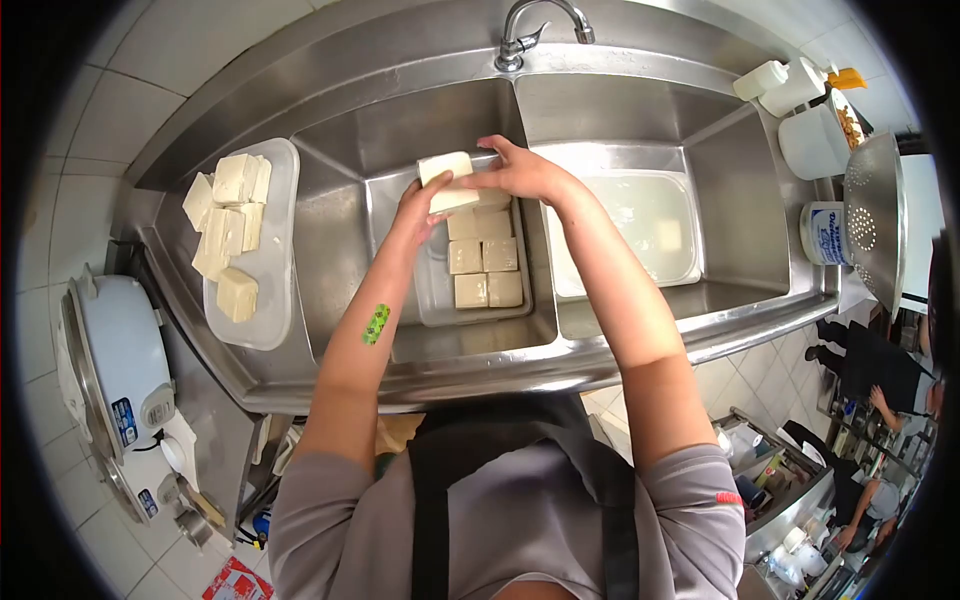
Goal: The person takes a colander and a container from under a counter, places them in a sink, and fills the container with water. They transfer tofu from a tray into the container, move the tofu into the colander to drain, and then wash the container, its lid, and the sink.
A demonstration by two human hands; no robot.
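Observation:
A white tofu block point(445, 167) is held over the left sink basin by my left hand point(418, 208), thumb across it and fingers curled beneath. From the other side my right hand point(520, 172) reaches in with its fingers spread; one digit touches the block's edge and the others are raised apart from it. Just below both hands, a translucent tub point(436, 308) stands in the basin with several tofu blocks point(485, 256) set in rows along its right side. My hands hide part of the tub's far end.
Left of the basin, a translucent tray point(270, 330) carries several tofu blocks point(235, 180). The right basin holds another tub point(625, 200) with cloudy liquid and a pale block point(668, 236). Behind stands a faucet point(510, 50); a colander point(870, 215) and bottles point(765, 80) line the right.

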